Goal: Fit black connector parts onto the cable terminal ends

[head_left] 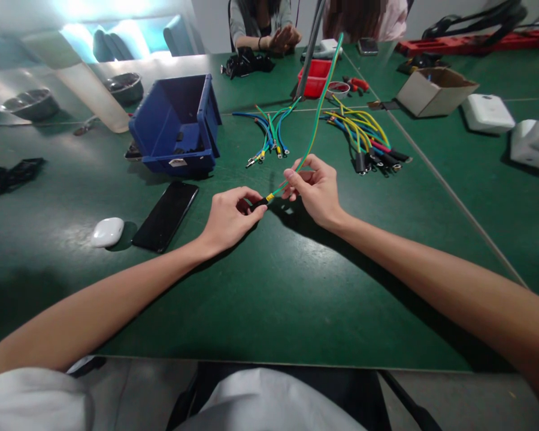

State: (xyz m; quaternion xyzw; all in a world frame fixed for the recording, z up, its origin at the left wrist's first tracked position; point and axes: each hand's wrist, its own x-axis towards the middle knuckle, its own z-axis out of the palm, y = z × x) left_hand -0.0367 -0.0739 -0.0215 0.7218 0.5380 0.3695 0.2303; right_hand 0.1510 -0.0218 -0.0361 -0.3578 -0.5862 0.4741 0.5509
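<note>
The left hand [228, 218] pinches a short black tube [259, 205] at the low end of a green wire [318, 114]. The right hand [318, 190] pinches the wire a bit farther up. The wire is long, thin and shiny, with some yellow on it and a small yellow band [270, 197] just beside the tube. It bends up high over the green table [287, 299]. Past the hands lie a small wire bunch [269, 129] and a bigger bunch with black ends [363, 129].
</note>
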